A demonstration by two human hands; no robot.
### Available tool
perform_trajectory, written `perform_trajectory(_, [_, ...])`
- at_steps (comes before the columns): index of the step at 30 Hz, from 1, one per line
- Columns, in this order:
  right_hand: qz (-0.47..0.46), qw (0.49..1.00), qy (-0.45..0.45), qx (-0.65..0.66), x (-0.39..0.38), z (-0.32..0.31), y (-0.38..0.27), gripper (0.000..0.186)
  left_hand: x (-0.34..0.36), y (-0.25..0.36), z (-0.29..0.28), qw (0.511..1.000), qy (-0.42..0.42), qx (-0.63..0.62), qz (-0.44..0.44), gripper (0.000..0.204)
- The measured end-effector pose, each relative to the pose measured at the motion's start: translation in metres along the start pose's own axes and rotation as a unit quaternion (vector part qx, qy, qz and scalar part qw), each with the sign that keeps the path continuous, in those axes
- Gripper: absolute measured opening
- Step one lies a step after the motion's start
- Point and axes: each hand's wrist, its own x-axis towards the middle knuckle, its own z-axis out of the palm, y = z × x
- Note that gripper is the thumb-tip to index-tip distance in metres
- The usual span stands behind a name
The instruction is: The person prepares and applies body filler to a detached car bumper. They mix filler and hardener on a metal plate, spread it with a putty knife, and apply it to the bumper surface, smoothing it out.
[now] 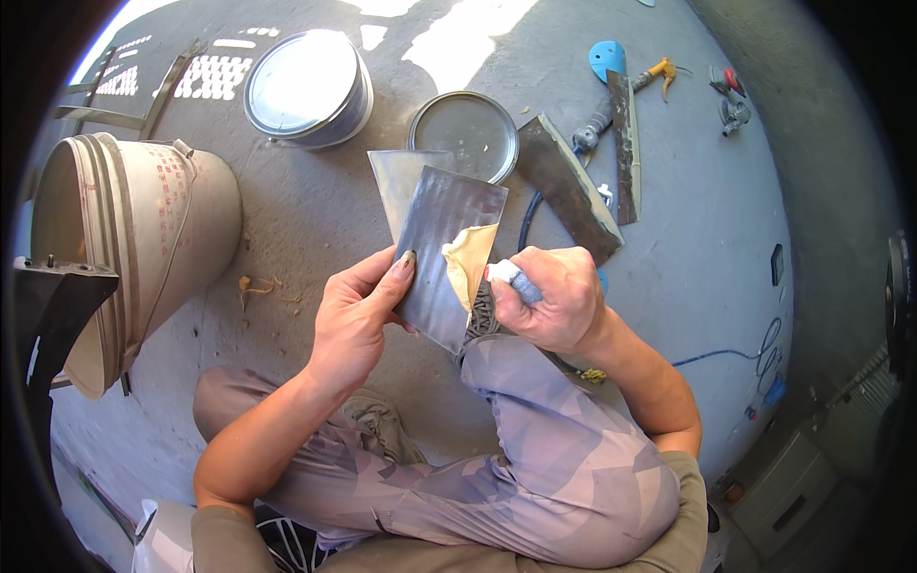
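Observation:
My left hand (pixel 351 310) grips a dark, flat metal sheet (pixel 435 224) by its left edge, thumb on top. A lump of beige putty (pixel 468 260) lies along the sheet's right side. Behind the sheet shows a paler, thin plate (pixel 406 177); whether my left hand also holds it I cannot tell. Closed in my right hand (pixel 565 298) is a small blue and white tube (pixel 516 280) with a red spot at its tip, close to the putty's right edge. Most of the tube is hidden by my fingers.
A large bucket (pixel 191 215) lies tipped at the left. Farther off stand a lidded can (pixel 306 91) and a round grey lid (pixel 468 134). Two dark metal strips (pixel 568 186), a power tool (pixel 594 124) and a blue disc (pixel 606 59) lie right. A cable (pixel 716 356) crosses the floor.

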Motion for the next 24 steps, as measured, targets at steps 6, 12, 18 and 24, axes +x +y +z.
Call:
perform_trajectory(6, [-0.015,1.000,0.001,-0.013,0.004,-0.003,-0.005,0.017,0.000,0.001,0.002,1.000,-0.001,-0.003,-0.014,0.035])
perform_trajectory(12, [-0.029,0.999,0.004,-0.027,0.006,-0.003,-0.006,0.016,0.002,0.001,0.002,1.000,-0.004,-0.014,-0.016,0.035])
perform_trajectory(18, [-0.042,0.997,0.008,-0.058,0.005,-0.002,-0.007,0.018,0.004,0.001,0.001,1.000,-0.001,-0.017,-0.014,0.035])
perform_trajectory(24, [-0.046,0.994,0.016,-0.096,0.009,-0.001,-0.008,0.023,0.003,0.002,0.000,1.000,-0.005,-0.002,0.013,0.033])
